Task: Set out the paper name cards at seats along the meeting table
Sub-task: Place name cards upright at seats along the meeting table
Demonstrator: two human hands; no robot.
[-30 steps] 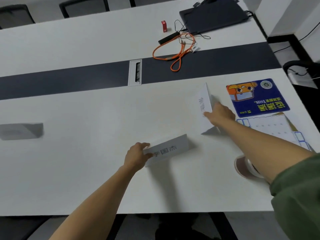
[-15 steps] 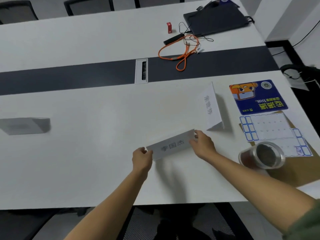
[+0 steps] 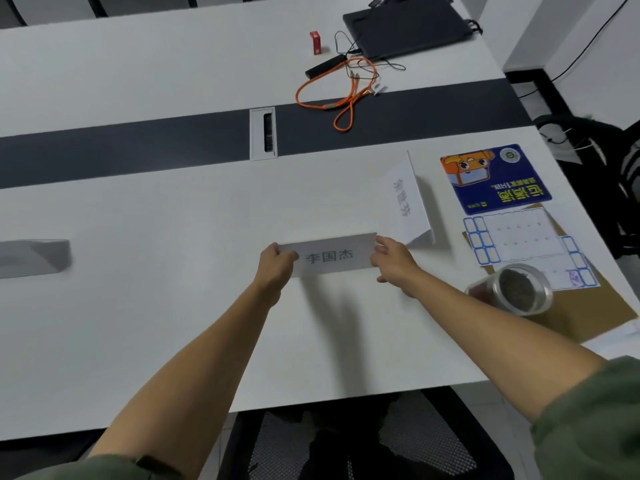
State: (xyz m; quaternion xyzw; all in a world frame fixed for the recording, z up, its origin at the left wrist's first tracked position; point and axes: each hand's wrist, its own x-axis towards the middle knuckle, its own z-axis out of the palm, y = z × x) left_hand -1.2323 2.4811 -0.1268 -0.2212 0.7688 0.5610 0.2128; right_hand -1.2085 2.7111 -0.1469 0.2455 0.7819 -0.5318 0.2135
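Observation:
A folded white name card [image 3: 330, 254] with dark printed characters is held just above the white meeting table [image 3: 166, 299]. My left hand [image 3: 275, 268] pinches its left end and my right hand [image 3: 393, 261] grips its right end. A second folded name card [image 3: 407, 199] stands as a tent on the table just beyond my right hand, turned sideways. At the far left a third name card [image 3: 33, 258] stands on the table, blurred.
A blue printed mat [image 3: 495, 180], label sheets [image 3: 526, 240] on brown cardboard and a clear jar [image 3: 519, 289] lie to the right. Across the dark centre strip [image 3: 138, 147] are an orange cable [image 3: 341, 95], a red box [image 3: 316, 42] and a laptop [image 3: 405, 24]. A black chair [image 3: 363, 441] sits below the near edge.
My right hand left the sideways card and came to the right end of the card in my left hand. The held card now sits level between both hands.

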